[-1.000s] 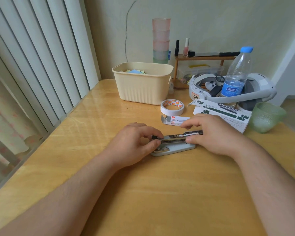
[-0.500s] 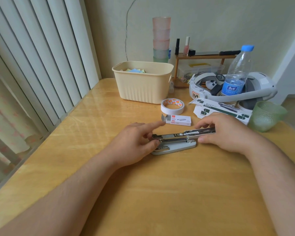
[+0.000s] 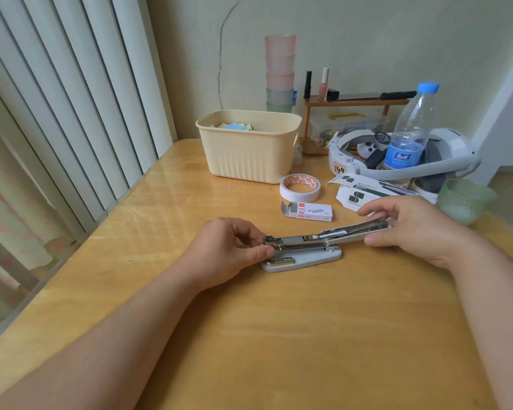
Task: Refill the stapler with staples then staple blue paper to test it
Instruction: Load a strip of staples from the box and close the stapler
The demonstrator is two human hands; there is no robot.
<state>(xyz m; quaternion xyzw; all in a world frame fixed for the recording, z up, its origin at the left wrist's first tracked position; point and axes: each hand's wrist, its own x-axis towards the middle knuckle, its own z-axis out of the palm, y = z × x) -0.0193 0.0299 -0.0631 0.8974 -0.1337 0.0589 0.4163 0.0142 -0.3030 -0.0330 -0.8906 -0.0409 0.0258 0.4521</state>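
Observation:
A grey-and-metal stapler (image 3: 305, 255) lies mid-table, its base flat on the wood. My left hand (image 3: 228, 250) pinches the front of its metal staple rail. My right hand (image 3: 418, 229) grips the grey top cover (image 3: 359, 232), which is swung back and out to the right, exposing the rail. A small white staple box (image 3: 310, 212) with its end flap open lies just behind the stapler. Blue and other coloured paper slips (image 3: 234, 126) show inside the cream basket (image 3: 249, 161) at the back.
A tape roll (image 3: 300, 187) and a white-green carton (image 3: 367, 192) lie behind the staple box. A green glass cup (image 3: 464, 199), a water bottle (image 3: 412, 134), a white headset (image 3: 397, 161), a wooden shelf (image 3: 353, 102) and stacked cups (image 3: 280, 72) crowd the back right. Vertical blinds (image 3: 71, 99) run along the left edge.
My right hand has pulled the stapler's top cover back and to the right, opening it off the rail. My left hand has stayed at the front end, its fingers now curled on the rail.

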